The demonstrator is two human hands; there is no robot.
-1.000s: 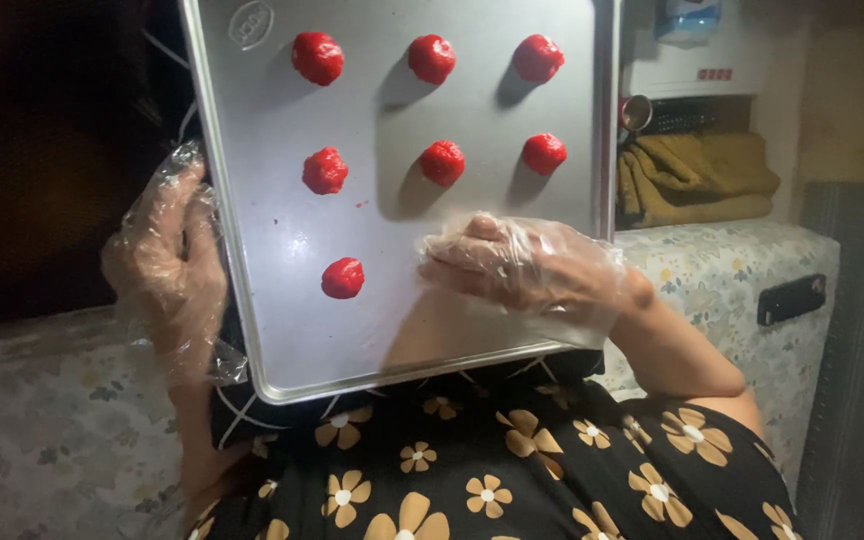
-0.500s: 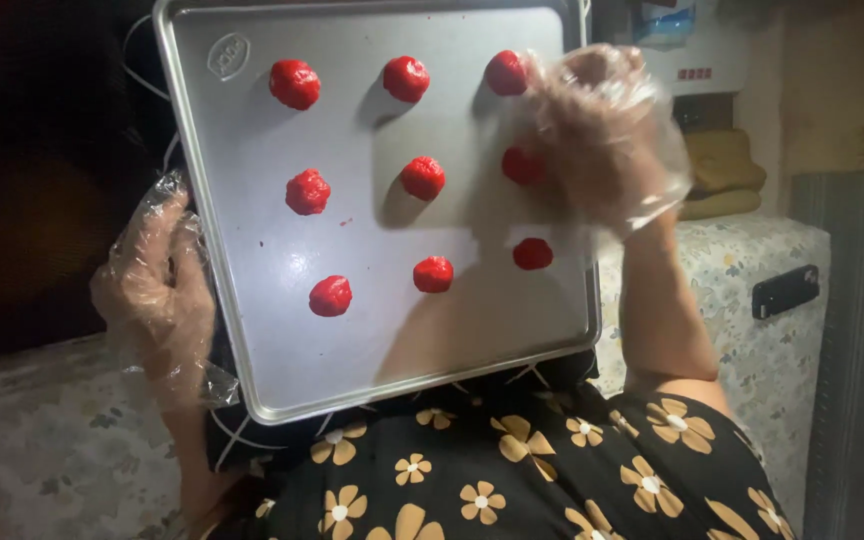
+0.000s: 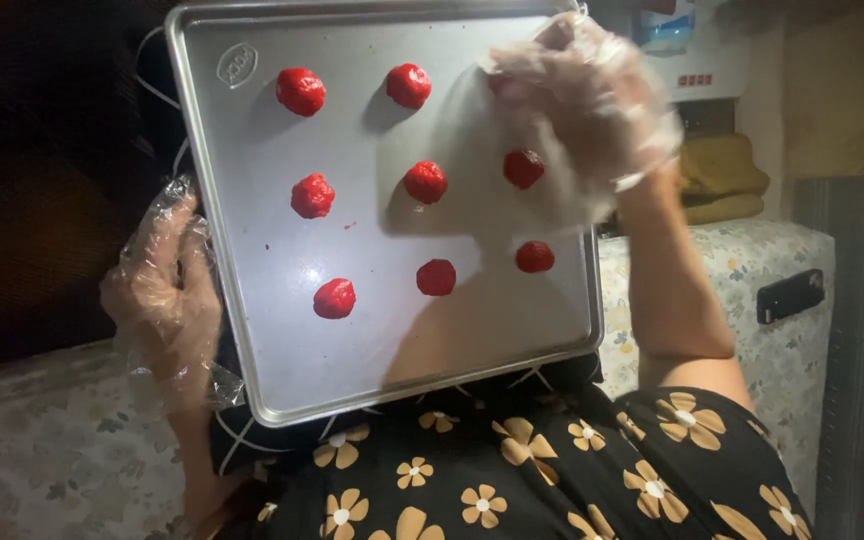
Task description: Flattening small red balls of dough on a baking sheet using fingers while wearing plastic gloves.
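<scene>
A silver baking tray (image 3: 372,330) is held tilted in front of me, with several red dough balls (image 3: 425,182) set on it in rows. My left hand (image 3: 167,290), in a clear plastic glove, grips the tray's left edge. My right hand (image 3: 582,100), also gloved, is curled over the tray's top right corner. It covers the ball there, and a bit of red shows under the fingers. Whether the fingers pinch that ball is hidden by the glove and by blur. The bottom row ends with a red ball (image 3: 534,257) just below that hand.
My black dress with tan flowers (image 3: 512,470) fills the bottom of the view. Behind the tray is a surface under a pale floral cover (image 3: 42,450), with a black flat object (image 3: 790,295) on its right part. A yellow folded cloth (image 3: 722,180) and a white appliance (image 3: 702,50) are at the upper right.
My right hand rose from the tray's lower middle to its top right corner. The bottom row went from one red ball to three. My left hand kept its grip on the tray.
</scene>
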